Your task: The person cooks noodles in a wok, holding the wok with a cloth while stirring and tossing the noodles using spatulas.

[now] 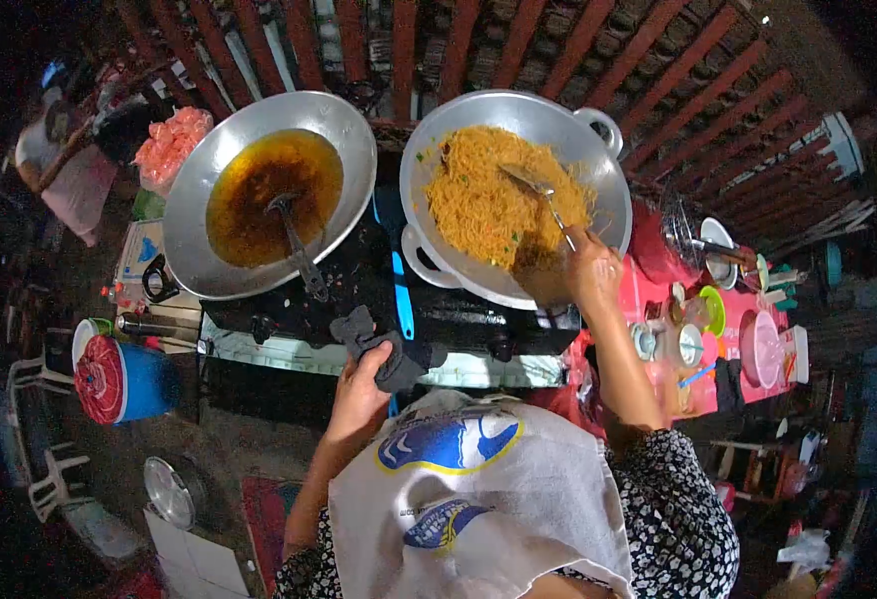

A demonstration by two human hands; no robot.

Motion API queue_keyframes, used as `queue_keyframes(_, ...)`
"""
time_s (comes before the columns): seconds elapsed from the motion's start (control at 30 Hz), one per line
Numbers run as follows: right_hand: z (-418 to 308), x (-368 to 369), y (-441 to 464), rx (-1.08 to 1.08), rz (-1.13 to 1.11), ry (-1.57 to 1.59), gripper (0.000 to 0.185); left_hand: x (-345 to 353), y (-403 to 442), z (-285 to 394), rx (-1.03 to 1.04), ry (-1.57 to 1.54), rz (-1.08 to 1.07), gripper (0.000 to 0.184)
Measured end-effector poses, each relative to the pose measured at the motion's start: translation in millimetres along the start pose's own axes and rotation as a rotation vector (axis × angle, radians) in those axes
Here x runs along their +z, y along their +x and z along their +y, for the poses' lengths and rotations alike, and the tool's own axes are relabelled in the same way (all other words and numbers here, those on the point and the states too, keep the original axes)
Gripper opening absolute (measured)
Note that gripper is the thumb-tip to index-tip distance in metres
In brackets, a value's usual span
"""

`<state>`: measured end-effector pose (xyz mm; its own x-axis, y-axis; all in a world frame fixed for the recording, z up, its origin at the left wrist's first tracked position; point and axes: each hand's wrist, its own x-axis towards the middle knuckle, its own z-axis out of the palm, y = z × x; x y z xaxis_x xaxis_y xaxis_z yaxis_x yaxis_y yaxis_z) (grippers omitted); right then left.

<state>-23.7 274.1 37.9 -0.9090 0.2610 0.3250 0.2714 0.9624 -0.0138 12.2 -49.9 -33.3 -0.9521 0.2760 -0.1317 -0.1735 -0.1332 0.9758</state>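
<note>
Noodles (pixel 473 205) lie in the handled wok (pixel 606 195), just beyond the fingers of my right hand (pixel 595 270), which grasp a metal spatula (pixel 557 212); my left hand (pixel 362 391) has its fingers clenched on dark cloth (pixel 391 361); second wok (pixel 191 205) noted beyond them

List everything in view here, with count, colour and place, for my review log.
Noodles: one heap, orange-yellow, in the right wok
Right wok: one, silver, on the stove
Spatula: one, silver, in the noodles
Dark cloth: one, dark grey, before the stove
Left wok: one, silver, on the stove, holding brown liquid
Ladle: one, grey metal, in the left wok
Stove: one, black, under both woks
Bag: one, orange-pink contents, far left
Container: one, blue, left
Basin: one, pink, right table
Slats: many, reddish-brown, behind
Smaller items: uncountable
Apron: one, whitish, on the person
Left grip: one, bare, holding the cloth
Right grip: one, bare, holding the spatula
</note>
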Motion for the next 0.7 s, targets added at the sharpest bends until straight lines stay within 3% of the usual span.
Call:
queue_keyframes(0.07, -2.0, 3.6, -5.6, 0.005, -0.001, 0.005, 0.026, 9.3, -8.2, 50.1, -0.415, -0.638, 0.113, 0.042)
queue_keyframes(0.2, -3.2, 11.2, -10.5, 0.051, -0.023, -0.013, 0.027, 3.6, -12.9, 53.0, -0.399, -0.653, 0.091, 0.04)
queue_keyframes(0.27, -5.7, 11.4, -16.1, -0.023, 0.152, -0.027, 0.031, -0.5, -14.3, 46.7, -0.4, -0.679, 0.094, 0.04)
queue_keyframes(0.3, -16.2, -3.3, -17.4, -0.12, 0.312, 0.026, 0.023, -3.1, -16.5, 45.8, -0.397, -0.706, 0.087, 0.039)
queue_keyframes(0.33, -28.3, -12.8, -22.7, -0.127, 0.313, 0.037, 0.023, -6.4, -19.9, 46.4, -0.39, -0.703, 0.098, 0.039)
queue_keyframes(0.47, -86.6, -21.5, -62.9, -0.107, -0.22, 0.885, 0.01, -20.3, -29.8, 54.3, -0.365, -0.684, 0.1, 0.034)
queue_keyframes(0.6, -131.7, 26.8, -90.9, -0.351, -0.286, 0.768, 0.018, -17.0, -48.2, 75.9, -0.26, -0.714, 0.103, 0.035)
queue_keyframes(0.7, -161.9, 43.7, -87.5, -0.278, -0.335, 0.595, 0.036, -18.1, -68.1, 79.1, -0.244, -0.648, 0.192, 0.037)
